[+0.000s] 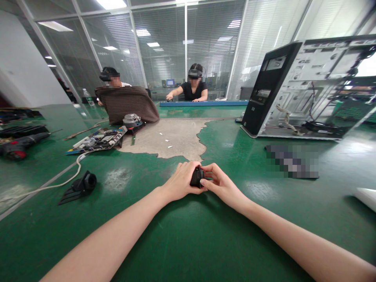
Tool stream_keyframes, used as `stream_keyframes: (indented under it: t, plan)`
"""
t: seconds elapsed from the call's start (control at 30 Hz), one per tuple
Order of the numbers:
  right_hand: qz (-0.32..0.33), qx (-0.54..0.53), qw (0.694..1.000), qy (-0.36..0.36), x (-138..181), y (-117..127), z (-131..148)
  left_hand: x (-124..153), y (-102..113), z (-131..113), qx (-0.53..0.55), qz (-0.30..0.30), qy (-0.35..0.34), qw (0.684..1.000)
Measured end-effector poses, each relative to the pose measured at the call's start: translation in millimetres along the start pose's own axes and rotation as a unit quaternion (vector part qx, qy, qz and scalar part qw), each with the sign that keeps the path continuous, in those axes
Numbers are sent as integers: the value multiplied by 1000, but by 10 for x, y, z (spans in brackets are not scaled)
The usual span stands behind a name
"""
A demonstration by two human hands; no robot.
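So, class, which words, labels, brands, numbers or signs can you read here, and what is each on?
"hp", seemingly: small badge on the PC tower.
Too small or blurred: any marks on the circuit board, headset and distant screen.
Held black part: no text readable.

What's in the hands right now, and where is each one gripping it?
A small black part: the left hand holds its left side, and the right hand grips its right end.
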State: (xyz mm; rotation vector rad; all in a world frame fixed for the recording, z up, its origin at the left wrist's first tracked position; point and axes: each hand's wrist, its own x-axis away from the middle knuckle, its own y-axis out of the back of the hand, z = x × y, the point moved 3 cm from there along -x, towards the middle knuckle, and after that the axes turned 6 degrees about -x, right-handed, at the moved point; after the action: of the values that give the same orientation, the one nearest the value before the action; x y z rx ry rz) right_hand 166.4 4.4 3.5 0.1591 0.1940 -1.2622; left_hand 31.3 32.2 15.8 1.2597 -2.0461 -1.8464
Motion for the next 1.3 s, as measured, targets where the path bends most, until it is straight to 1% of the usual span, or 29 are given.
stream_keyframes:
  t: [0.07, 0.17, 0.4, 0.6, 0.77, 1.0, 1.1, 1.2, 1.3]
  plan:
    - [6, -18, 1000, 1, 9, -8, 30, 6, -2, -3, -6, -1, -4, 1000]
    - [-9, -25, 1000, -6, 4, -6, 58, 10, -7, -5, -8, -3, -10, 1000]
    - [-36, 9, 999, -23, -30, 35, 4, -1, -13, -2, -4, -4, -10, 1000]
    - [-10, 15, 1000, -18, -20, 34, 33, -11, -3, -17, -2, -8, -9, 1000]
    - [-24, 4, 999, -21, -14, 40, 41, -5, 1, -34, 1, -11, -8, 1000]
    - [-23, 12, 999, -29, -18, 51, 25, -2, 9, -58, 2, -19, 1, 1000]
    - [-3, -5, 999, -39, -23, 48, 46, 1, 12, -73, -2, -22, 5, 1000]
    - [15, -39, 999, -31, -20, 38, 88, 6, 22, -88, -17, -24, 8, 1000]
    - [8, -47, 998, -27, -7, 34, 121, 15, 47, -103, -30, -18, -2, 999]
